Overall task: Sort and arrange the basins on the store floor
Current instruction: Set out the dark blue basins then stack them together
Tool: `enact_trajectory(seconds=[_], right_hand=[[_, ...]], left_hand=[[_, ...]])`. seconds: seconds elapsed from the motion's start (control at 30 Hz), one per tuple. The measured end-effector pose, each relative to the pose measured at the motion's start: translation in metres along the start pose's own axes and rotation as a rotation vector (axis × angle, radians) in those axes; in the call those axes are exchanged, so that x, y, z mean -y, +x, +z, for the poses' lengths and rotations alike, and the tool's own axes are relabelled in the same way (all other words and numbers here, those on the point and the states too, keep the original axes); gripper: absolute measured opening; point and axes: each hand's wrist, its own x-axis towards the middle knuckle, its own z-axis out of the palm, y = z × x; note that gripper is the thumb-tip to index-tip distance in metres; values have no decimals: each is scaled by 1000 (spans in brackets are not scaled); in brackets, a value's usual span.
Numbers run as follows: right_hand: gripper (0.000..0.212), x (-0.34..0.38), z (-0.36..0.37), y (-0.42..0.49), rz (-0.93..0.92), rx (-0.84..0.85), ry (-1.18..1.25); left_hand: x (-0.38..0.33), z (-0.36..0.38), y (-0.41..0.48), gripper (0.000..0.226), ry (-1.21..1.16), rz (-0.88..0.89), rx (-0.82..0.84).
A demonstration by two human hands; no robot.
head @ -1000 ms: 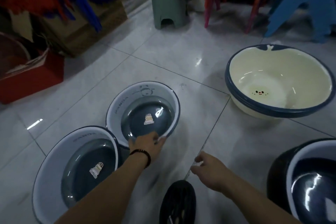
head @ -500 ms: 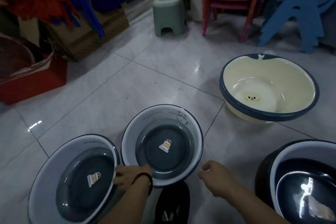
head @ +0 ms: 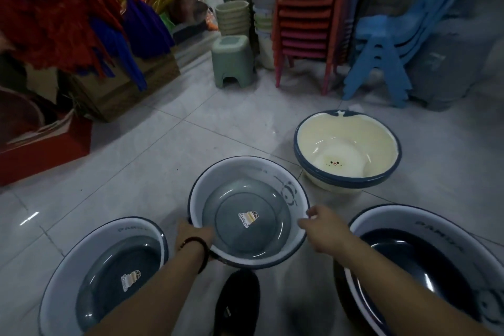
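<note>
While left fingers (head: 182,227) and right fingers (head: 307,222) grip, basin (head: 249,196) lies between.

The pale glossy tile floor (head: 136,172) carries a cream basin stack (head: 346,144) at two o'clock, a grey-bottomed basin (head: 103,275) at seven, a dark basin (head: 422,262) at four and a green stool (head: 233,63) at twelve.

The fingers of the left hand (head: 195,236) go out of sight under the near-left rim of the middle basin (head: 231,172). The left forearm covers part of the left basin (head: 81,248), which the bottom edge cuts. The right and bottom edges cut the right basin (head: 409,215). The bottom edge also cuts the shoe (head: 237,303). How many cream basins (head: 346,139) are nested cannot be told.
</note>
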Motion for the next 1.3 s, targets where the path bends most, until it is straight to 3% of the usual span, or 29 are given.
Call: enact_trajectory(seconds=[0.07,0.17,0.33,0.57,0.77,0.9,1.03,1.17,1.3], right_hand=[[11,5,-35,-22,-23,-58,6],[20,-1,-87,-50,-11,-216,1],[46,-53,-166,-113,79,-438,86],[29,-141,-231,-164,197,-640,147],[24,-202,-244,-158,301,-616,178],[18,-238,-236,-148,407,-607,185],[25,-256,-229,-127,460,-511,245],[45,-256,-213,-110,544,-364,430],[88,-260,-202,-91,591,-326,521]], left_hand=[[-23,-8,-20,36,-14,86,86],[-61,-13,-58,49,0,193,183],[-116,3,-141,35,124,385,360],[-120,80,-240,30,357,531,491],[-55,138,-244,35,341,418,547],[-33,175,-242,36,370,443,542],[-17,199,-226,36,497,409,494],[-2,214,-212,35,580,397,426],[7,229,-196,35,613,346,461]])
